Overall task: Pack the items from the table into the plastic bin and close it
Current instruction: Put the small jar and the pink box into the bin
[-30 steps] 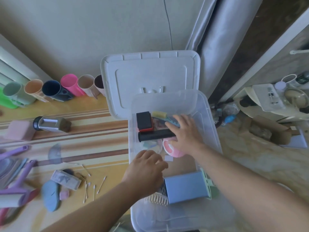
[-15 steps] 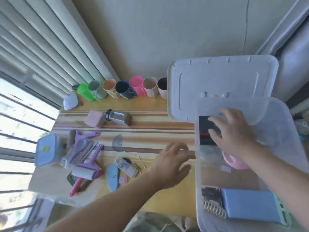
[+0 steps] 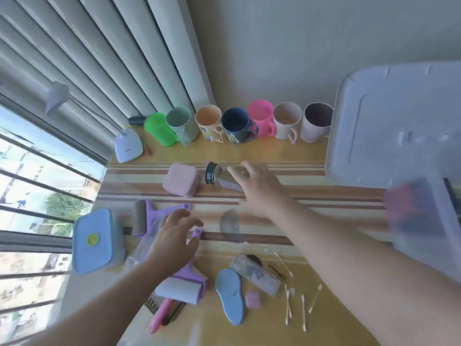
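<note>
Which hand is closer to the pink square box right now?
Right. The right hand hovers just right of the pink square box, over the jar; the left hand is nearer the camera, over the purple rollers.

A striped yellow tabletop (image 3: 262,151) is carrying a row of cups (image 3: 237,124) along the wall, a pink box (image 3: 181,179), a blue lidded container (image 3: 96,242), lint rollers (image 3: 180,287), a blue insole (image 3: 230,295) and scattered cotton swabs (image 3: 303,312).

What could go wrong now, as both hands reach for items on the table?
The right hand comes over the lying metal shaker, which is round and might roll off. The left hand hovers over the purple lint rollers and clear wrap, so it may snag them. Loose cotton swabs are easily overlooked.
</note>
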### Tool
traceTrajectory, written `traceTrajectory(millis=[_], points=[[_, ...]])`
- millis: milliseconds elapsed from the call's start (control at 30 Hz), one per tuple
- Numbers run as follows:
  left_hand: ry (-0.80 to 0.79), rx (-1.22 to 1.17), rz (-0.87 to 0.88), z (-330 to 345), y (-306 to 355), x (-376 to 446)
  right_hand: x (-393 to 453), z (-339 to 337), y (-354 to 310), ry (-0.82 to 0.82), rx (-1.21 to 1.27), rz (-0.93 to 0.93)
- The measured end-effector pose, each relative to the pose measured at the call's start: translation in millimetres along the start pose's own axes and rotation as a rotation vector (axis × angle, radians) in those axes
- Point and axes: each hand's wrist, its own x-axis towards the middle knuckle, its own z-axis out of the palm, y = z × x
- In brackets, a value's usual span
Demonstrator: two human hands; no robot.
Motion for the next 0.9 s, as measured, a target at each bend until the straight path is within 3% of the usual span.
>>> traceTrajectory(millis=[100, 267, 433, 633, 900], points=[[0.022, 0.034, -0.032, -13, -45, 36, 47, 22, -16, -0.085, -0.052, 0.111], [-0.034, 0.036, -0.142, -29, -81, 94, 66, 44, -17, 0.041, -0.003, 0.246], [-0.160, 0.049, -0.156, -29, -52, 157, 22, 41, -6, 0.018, 0.164, 0.309], [-0.173, 0.115, -0.322, -12, -17, 180, -55, 20, 21, 0.207, 0.292, 0.352], [-0.029, 0.014, 0.087, -40, 95, 69, -164, -30, 61, 0.302, 0.448, 0.297]])
